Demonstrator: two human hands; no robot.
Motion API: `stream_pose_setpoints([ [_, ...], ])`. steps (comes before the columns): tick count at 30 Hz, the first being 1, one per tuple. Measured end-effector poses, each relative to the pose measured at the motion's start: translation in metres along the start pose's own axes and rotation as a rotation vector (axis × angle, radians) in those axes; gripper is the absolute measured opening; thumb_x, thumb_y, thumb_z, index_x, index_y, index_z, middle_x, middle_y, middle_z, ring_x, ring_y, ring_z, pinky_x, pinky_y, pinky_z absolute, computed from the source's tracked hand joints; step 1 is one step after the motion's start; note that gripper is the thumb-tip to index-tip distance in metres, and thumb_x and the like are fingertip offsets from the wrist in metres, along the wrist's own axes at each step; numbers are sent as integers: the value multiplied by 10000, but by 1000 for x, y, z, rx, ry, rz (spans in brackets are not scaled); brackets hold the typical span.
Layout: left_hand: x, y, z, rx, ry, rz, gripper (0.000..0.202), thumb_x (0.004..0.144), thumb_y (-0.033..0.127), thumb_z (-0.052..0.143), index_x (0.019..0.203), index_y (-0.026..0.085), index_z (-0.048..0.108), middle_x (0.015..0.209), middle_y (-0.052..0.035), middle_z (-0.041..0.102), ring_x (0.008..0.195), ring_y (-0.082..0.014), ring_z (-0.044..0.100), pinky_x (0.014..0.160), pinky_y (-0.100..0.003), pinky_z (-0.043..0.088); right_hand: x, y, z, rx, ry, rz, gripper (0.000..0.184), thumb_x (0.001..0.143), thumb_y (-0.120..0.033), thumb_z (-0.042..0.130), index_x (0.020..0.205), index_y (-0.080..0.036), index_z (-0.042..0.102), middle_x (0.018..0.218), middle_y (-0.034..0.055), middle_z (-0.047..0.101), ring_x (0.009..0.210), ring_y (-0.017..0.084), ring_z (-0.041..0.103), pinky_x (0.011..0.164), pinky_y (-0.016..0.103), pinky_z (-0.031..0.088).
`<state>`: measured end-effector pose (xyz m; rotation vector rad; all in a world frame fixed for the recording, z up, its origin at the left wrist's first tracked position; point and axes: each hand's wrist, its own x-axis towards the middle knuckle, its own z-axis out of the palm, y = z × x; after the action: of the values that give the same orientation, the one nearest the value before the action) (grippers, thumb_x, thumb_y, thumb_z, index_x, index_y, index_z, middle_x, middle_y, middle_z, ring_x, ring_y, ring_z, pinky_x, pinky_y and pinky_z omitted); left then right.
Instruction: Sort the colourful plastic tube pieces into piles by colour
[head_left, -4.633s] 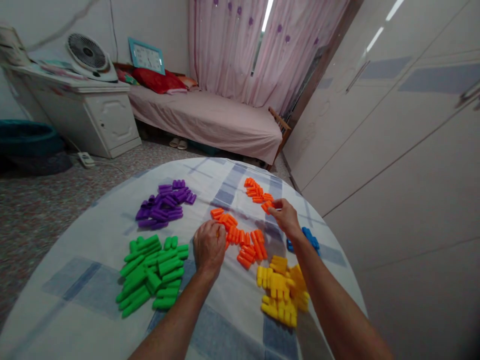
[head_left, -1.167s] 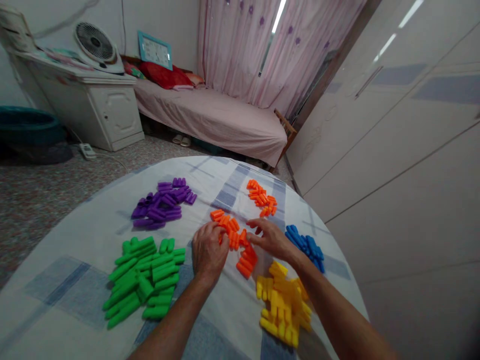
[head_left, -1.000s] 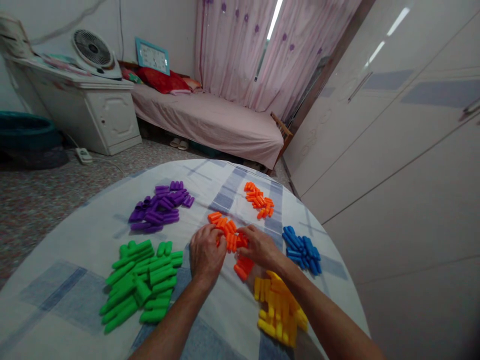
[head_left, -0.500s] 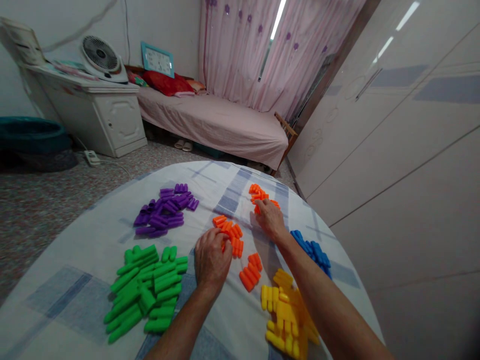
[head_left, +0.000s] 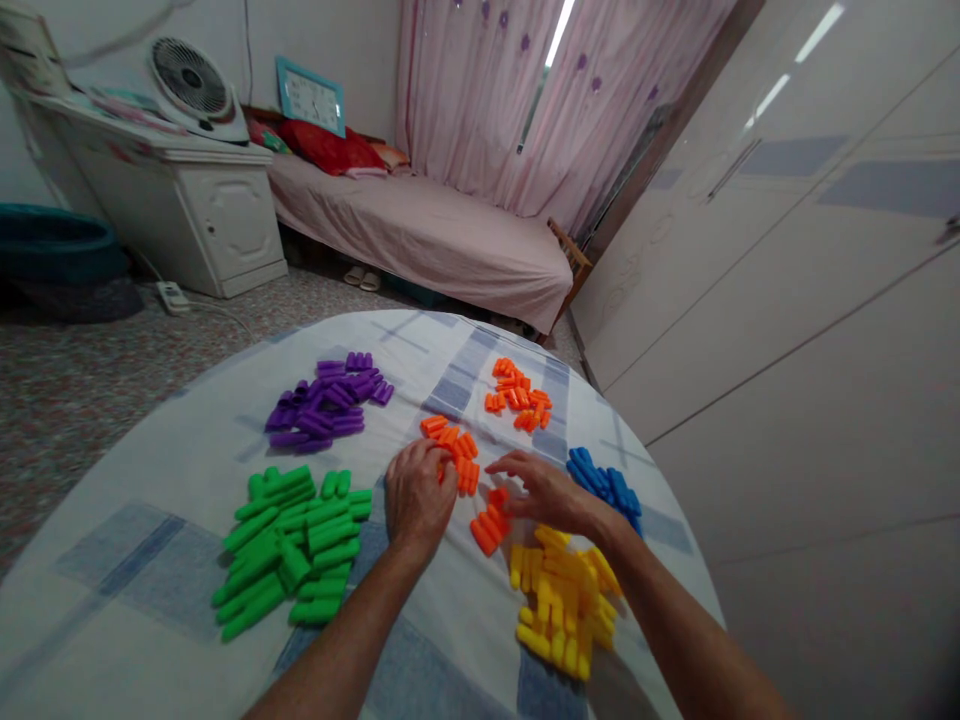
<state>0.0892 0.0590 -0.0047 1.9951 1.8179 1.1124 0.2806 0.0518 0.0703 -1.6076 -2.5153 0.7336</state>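
My left hand (head_left: 420, 495) rests at the middle orange heap (head_left: 466, 476) of ribbed plastic pieces, its fingers curled round an orange piece that is partly hidden. My right hand (head_left: 551, 492) hovers with fingers apart and nothing between them, just over a small orange group (head_left: 486, 533) that it partly covers. Farther back lies another orange heap (head_left: 517, 392). Left of my left hand is a pile of green pieces (head_left: 300, 545), with purple pieces (head_left: 326, 405) behind it. Yellow pieces (head_left: 559, 600) lie below my right forearm, and blue pieces (head_left: 604, 482) lie beyond the right wrist.
A round table with a checked white and blue cloth (head_left: 427, 650) carries all the piles. Beyond it stand a bed (head_left: 420, 225), a white cabinet (head_left: 232, 225) with a fan (head_left: 191, 80), and a teal tub (head_left: 56, 245). A tall wardrobe (head_left: 780, 330) rises on the right.
My right hand has drawn back from the far orange heap toward me, down to the small orange group, and its fingers are spread. The left hand stays at the middle heap.
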Motion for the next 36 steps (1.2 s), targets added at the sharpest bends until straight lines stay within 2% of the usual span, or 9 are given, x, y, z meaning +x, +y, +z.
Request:
stream_pose_setpoints([
  [5, 0, 0, -1, 15, -3, 3, 165, 814, 210, 500, 836, 217, 664, 1059, -49, 659, 1021, -222, 577, 939, -380, 418, -14, -13, 12, 6, -75, -33, 528, 706, -62, 591, 1209, -223, 582, 1198, 77, 560, 1065, 182, 553, 926, 292, 433],
  [11, 0, 1, -2, 11, 0, -1, 185, 821, 199, 485, 857, 216, 666, 1055, -52, 656, 1025, -221, 571, 947, -378, 409, -9, -5, 19, 79, 0, 85, 273, 727, -106, 595, 974, -195, 667, 950, 27, 608, 782, 123, 575, 759, 249, 469],
  [14, 0, 1, -1, 4, 2, 1, 185, 817, 193, 487, 852, 219, 668, 1047, -51, 658, 1015, -218, 571, 946, -380, 409, -5, 4, 18, 137, 11, 103, 233, 726, -102, 594, 929, -188, 668, 912, 15, 612, 741, 110, 564, 717, 233, 465],
  [18, 0, 2, -1, 2, -6, -7, 192, 825, 194, 479, 858, 215, 666, 1072, -53, 651, 1033, -220, 562, 953, -383, 404, 10, 21, 8, 70, 189, 124, 258, 739, -76, 538, 942, -184, 656, 885, 15, 619, 772, 117, 560, 723, 239, 454],
  [23, -1, 1, -1, 2, -12, -4, 188, 834, 204, 471, 856, 216, 658, 1052, -53, 649, 1022, -220, 559, 951, -386, 404, 44, 42, -6, -86, 399, 182, 269, 722, -50, 517, 920, -169, 654, 871, 19, 624, 788, 120, 564, 744, 240, 441],
  [27, -1, 1, 0, -4, -7, -6, 175, 830, 211, 484, 858, 215, 657, 1058, -54, 648, 1027, -221, 558, 955, -387, 401, 69, 48, -11, -137, 509, 256, 292, 775, -68, 472, 986, -159, 652, 1012, 64, 610, 854, 135, 577, 801, 267, 441],
  [30, -1, 1, 0, -5, -4, -11, 172, 826, 204, 489, 856, 217, 658, 1073, -53, 648, 1042, -220, 557, 965, -385, 397, 74, 43, -13, -147, 546, 280, 284, 820, -107, 462, 1043, -152, 634, 1112, 94, 578, 899, 146, 579, 827, 284, 440],
  [33, 0, 2, -1, -10, -8, -16, 163, 822, 200, 497, 850, 219, 656, 1069, -52, 650, 1045, -218, 559, 969, -381, 395, 58, 28, -13, -130, 469, 245, 246, 838, -161, 508, 1053, -163, 627, 1071, 77, 601, 851, 135, 584, 810, 277, 443],
  [36, 0, 2, -2, -16, -7, -17, 158, 817, 200, 504, 851, 216, 658, 1065, -55, 651, 1046, -218, 561, 968, -381, 396, 23, 4, -9, -26, 230, 132, 225, 826, -213, 569, 1042, -183, 627, 981, 35, 630, 792, 118, 585, 764, 248, 446],
])
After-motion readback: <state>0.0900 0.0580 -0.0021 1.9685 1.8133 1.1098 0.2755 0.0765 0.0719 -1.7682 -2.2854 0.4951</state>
